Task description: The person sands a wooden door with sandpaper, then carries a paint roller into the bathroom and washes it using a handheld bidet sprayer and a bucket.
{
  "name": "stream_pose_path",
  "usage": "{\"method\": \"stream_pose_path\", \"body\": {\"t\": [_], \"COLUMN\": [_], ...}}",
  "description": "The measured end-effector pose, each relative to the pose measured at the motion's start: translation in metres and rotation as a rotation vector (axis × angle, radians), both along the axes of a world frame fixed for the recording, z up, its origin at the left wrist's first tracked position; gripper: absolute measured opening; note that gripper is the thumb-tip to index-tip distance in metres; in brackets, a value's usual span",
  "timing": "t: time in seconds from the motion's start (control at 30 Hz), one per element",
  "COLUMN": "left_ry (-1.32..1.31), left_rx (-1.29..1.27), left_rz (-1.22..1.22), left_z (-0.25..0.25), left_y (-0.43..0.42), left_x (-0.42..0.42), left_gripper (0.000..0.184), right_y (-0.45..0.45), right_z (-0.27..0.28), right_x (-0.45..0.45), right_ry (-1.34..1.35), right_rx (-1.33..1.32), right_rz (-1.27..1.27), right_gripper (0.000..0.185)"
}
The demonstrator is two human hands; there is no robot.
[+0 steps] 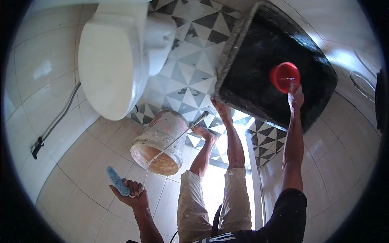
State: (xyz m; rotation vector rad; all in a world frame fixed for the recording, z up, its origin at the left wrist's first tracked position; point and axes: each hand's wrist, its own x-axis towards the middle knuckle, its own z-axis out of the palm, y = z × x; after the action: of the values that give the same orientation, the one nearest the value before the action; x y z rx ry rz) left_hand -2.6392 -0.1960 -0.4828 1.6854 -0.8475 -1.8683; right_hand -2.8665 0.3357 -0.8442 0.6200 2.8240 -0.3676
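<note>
My left hand [133, 191] is closed around the wire end of a paint roller, against its blue fluffy sleeve [116, 180]. The roller's long thin rod slants up across the mouth of a stained bucket [164, 128], and its handle [201, 118] ends near my feet. A red dipper [286, 77] is in my right hand [296, 97], fingers wrapped at its near side. It is over a big black tub [227, 69] with a shiny, dark, wet-looking inside. Something glints inside the dipper, perhaps water.
A white toilet [109, 67] with its lid down stands at the upper left. A sprayer hose [60, 117] hangs on the left wall, and a metal hose [362, 86] at the right. My bare feet [221, 108] are on patterned floor tiles [190, 77], close to the tub's corner.
</note>
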Motion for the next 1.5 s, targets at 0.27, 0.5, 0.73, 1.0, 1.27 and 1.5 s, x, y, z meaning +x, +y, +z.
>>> {"method": "stream_pose_path", "body": {"t": [0.27, 0.5, 0.73, 1.0, 1.27, 1.5], "left_ry": [0.006, 0.013, 0.163, 0.307, 0.347, 0.342], "left_rx": [0.107, 0.195, 0.325, 0.468, 0.386, 0.323], "left_rz": [0.095, 0.218, 0.340, 0.411, 0.484, 0.511], "left_z": [0.028, 0.039, 0.034, 0.034, 0.047, 0.043], "left_y": [0.001, 0.009, 0.003, 0.017, 0.026, 0.024], "left_x": [0.050, 0.082, 0.132, 0.151, 0.163, 0.170], "left_gripper": [0.057, 0.061, 0.060, 0.060, 0.062, 0.060], "right_y": [-0.010, -0.109, -0.115, -0.346, -0.637, -0.757], "right_z": [-0.077, 0.024, 0.131, 0.285, 0.311, 0.318], "right_x": [0.030, -0.002, 0.068, 0.099, 0.122, 0.118], "right_ry": [-0.108, -0.486, -0.326, -0.488, 0.101, 0.304], "right_rx": [0.043, -0.664, -0.807, -1.039, -0.562, -0.286], "right_rz": [0.279, -0.235, -0.111, 0.293, 1.128, 1.308], "right_gripper": [0.043, 0.034, 0.021, 0.018, 0.020, 0.027]}}
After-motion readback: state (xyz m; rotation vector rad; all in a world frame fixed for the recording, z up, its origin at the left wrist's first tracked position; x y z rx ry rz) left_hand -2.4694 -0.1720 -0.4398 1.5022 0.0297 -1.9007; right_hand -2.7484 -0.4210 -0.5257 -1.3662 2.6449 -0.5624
